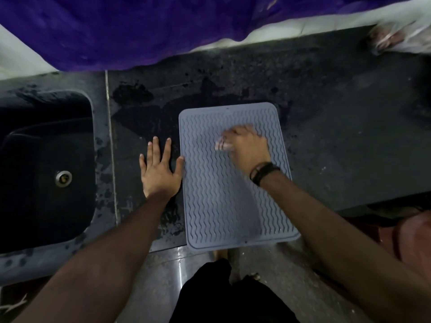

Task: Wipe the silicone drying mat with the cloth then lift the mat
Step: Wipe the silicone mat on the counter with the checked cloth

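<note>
A grey-blue silicone drying mat (pixel 224 194) with wavy ridges lies flat on the dark counter, its near edge hanging slightly past the counter's front. My right hand (pixel 247 148) presses on the mat's upper middle, blurred with motion, closed on a small pale cloth (pixel 222 144) that peeks out at its left side. My left hand (pixel 161 169) rests flat on the counter beside the mat's left edge, fingers spread, the thumb touching the mat's rim.
A dark sink (pixel 44 164) with a metal drain (pixel 63 179) is set into the counter at the left. Wet patches (pixel 149 117) darken the counter behind the mat. A purple cloth (pixel 140 26) hangs at the back. A crumpled wrapper (pixel 396 36) lies far right.
</note>
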Demonstrator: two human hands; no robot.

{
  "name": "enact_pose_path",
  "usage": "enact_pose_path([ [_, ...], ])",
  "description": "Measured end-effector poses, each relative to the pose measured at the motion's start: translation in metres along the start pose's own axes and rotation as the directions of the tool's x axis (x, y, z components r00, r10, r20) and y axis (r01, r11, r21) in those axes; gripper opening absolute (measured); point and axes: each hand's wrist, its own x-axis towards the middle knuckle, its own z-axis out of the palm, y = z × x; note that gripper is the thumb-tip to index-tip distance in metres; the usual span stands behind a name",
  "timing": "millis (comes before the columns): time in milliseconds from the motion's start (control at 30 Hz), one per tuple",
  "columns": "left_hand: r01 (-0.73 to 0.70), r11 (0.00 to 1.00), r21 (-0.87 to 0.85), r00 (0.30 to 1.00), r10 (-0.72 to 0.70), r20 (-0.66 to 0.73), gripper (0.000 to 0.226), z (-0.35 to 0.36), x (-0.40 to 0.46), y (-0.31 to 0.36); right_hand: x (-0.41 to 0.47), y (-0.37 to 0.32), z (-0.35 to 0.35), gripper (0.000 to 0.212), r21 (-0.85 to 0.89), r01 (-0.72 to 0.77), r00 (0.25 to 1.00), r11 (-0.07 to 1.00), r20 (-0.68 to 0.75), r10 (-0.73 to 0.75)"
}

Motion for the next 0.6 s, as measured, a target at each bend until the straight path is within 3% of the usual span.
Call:
enact_pose_path([
  [200, 0.001, 1.000, 0.003, 1.000, -0.001, -0.015, 0.072, 0.002, 0.002, -0.001, 0.089, 0.009, 0.011, 0.051, -0.103, -0.067, 0.996, 0.992, 0.048, 0.072],
  [400, 0.009, 1.000, 0.021, 1.000, -0.009, -0.012, 0.072, 0.002, 0.001, -0.001, 0.040, 0.005, 0.038, 0.054, -0.090, -0.032, 0.999, 0.995, 0.020, 0.034],
  [533, 0.005, 1.000, 0.009, 1.000, -0.004, -0.015, 0.073, 0.001, 0.002, 0.000, 0.014, 0.000, 0.026, 0.053, -0.062, -0.015, 0.996, 0.998, 0.088, 0.020],
  [600, 0.006, 1.000, 0.010, 1.000, -0.006, -0.018, 0.073, 0.002, 0.002, 0.000, 0.027, 0.001, 0.016, 0.049, -0.046, -0.043, 0.999, 0.998, 0.030, 0.044],
])
